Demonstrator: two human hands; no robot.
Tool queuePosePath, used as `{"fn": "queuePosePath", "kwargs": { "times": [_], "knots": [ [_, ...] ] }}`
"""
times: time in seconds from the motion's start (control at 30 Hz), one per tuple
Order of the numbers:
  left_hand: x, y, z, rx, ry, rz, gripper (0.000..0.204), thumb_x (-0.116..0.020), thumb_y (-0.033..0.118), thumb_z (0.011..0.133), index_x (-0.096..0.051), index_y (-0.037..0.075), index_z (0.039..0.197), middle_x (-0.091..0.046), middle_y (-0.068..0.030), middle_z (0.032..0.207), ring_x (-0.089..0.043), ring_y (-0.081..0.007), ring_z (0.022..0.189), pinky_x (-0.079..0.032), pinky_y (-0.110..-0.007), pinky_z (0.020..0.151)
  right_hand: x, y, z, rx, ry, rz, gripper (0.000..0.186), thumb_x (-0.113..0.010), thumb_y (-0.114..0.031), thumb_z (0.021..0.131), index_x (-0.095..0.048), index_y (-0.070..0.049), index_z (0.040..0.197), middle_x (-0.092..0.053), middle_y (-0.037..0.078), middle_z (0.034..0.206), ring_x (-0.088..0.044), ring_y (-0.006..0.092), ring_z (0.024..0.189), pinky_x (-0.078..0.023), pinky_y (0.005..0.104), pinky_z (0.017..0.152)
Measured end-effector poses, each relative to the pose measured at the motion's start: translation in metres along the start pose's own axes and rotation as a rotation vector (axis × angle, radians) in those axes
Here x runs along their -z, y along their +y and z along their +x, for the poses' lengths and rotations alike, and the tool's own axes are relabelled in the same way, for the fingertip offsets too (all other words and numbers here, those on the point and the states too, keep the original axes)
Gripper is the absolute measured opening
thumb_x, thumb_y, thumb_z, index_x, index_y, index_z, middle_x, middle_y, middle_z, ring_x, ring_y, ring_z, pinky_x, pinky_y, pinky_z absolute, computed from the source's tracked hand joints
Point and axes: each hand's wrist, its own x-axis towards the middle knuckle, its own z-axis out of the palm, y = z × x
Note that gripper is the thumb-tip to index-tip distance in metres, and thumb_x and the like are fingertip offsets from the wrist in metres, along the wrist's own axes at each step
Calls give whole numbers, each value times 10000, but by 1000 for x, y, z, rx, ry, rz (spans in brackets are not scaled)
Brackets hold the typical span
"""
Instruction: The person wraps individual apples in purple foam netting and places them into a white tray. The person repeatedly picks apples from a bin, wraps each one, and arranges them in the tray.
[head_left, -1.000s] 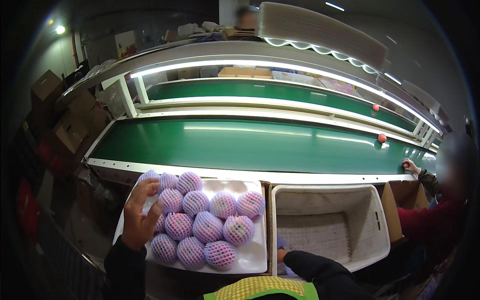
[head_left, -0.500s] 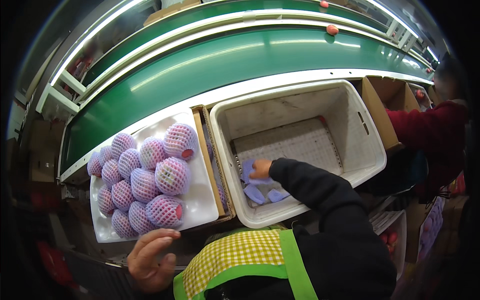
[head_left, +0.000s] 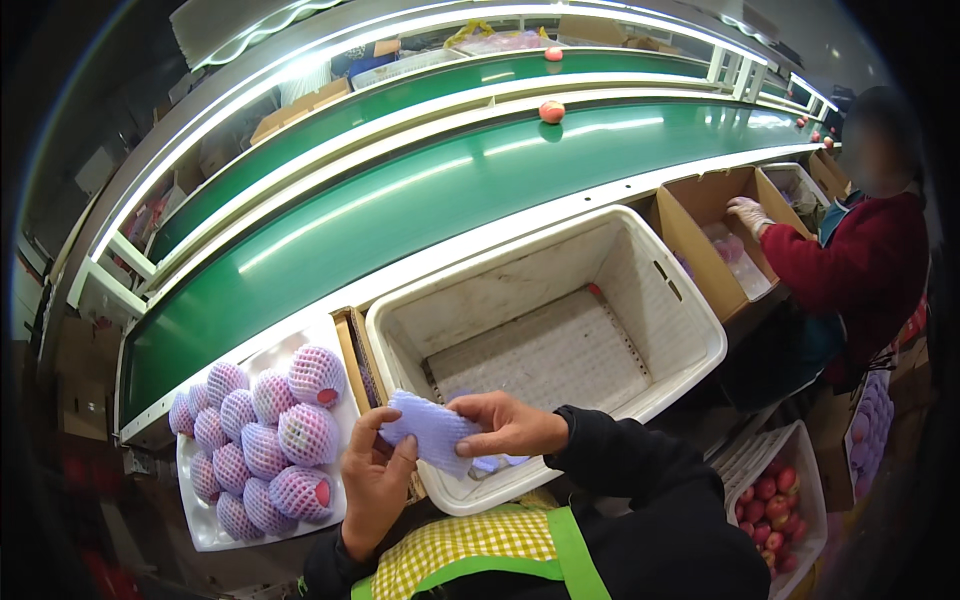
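Observation:
A flat lavender foam net sleeve [head_left: 432, 430] is stretched between my two hands above the near left corner of a white plastic crate [head_left: 690, 350]. My left hand [head_left: 378, 478] pinches its left end between thumb and fingers. At the other end, my right hand [head_left: 508, 424] grips it the same way. More foam sleeves [head_left: 490, 464] lie in the bottom of the crate, partly hidden by my hands. Left of my left hand, several apples in foam nets [head_left: 265, 450] sit in rows on a white foam tray [head_left: 335, 420].
Beyond the crate runs a green conveyor belt [head_left: 380, 215] carrying a red apple [head_left: 551, 111]. A co-worker in a red sleeve [head_left: 835, 265] reaches into a cardboard box [head_left: 690, 225] at the right. Red apples [head_left: 772, 510] fill a basket [head_left: 812, 470] at lower right.
My right hand has come up out of the crate with a foam sleeve. My left hand has moved right and taken the sleeve's other end. The view has shifted toward the right.

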Motion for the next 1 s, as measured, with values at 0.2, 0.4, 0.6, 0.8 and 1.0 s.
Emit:
{"fn": "queuePosePath", "kwargs": {
  "times": [0.2, 0.4, 0.6, 0.8, 1.0],
  "knots": [
    [-9, 24, 15, -644, 77, 748, 414, -681, 88, 708, -481, -6, 1057, -499, -94, 866, -504, -145, 717, -432, -267, 650, 9, -13, -4, -8, 158, -251, 195, -599, -104, 793, -516, 11, 928, -552, 11, 700, -499, 48, 612, -421, 193, 532],
    [-21, -1, 12, -112, -180, 213, 471, -680, 39, 695, -421, -9, 1086, -497, -99, 948, -550, -155, 814, -470, -262, 697, 12, -1, 5, -8, 42, -140, 189, -581, -164, 843, -530, -4, 930, -545, -14, 730, -486, 33, 624, -416, 188, 548],
    [-28, -19, 13, -48, -155, 170, 377, -621, 15, 743, -414, -9, 1058, -517, -103, 905, -565, -157, 789, -468, -257, 685, 22, -10, 10, -159, -36, -163, 196, -558, -186, 858, -526, -3, 921, -543, 3, 721, -509, 57, 625, -435, 201, 572],
    [-31, -36, 9, 103, -113, 276, 297, -663, 128, 743, -498, 2, 955, -565, -140, 740, -563, -201, 653, -444, -295, 589, 44, -13, 24, -420, -284, -255, 171, -552, -166, 855, -534, 2, 882, -573, 38, 673, -549, 87, 596, -457, 235, 554],
    [-28, -57, -11, -52, -356, 581, 218, -624, 116, 760, -520, -6, 907, -556, -143, 805, -574, -307, 690, -458, -341, 568, 115, -63, 106, 106, -125, -754, 182, -590, -146, 783, -578, 32, 816, -611, 113, 699, -571, 173, 604, -472, 301, 566]
  ]
}}
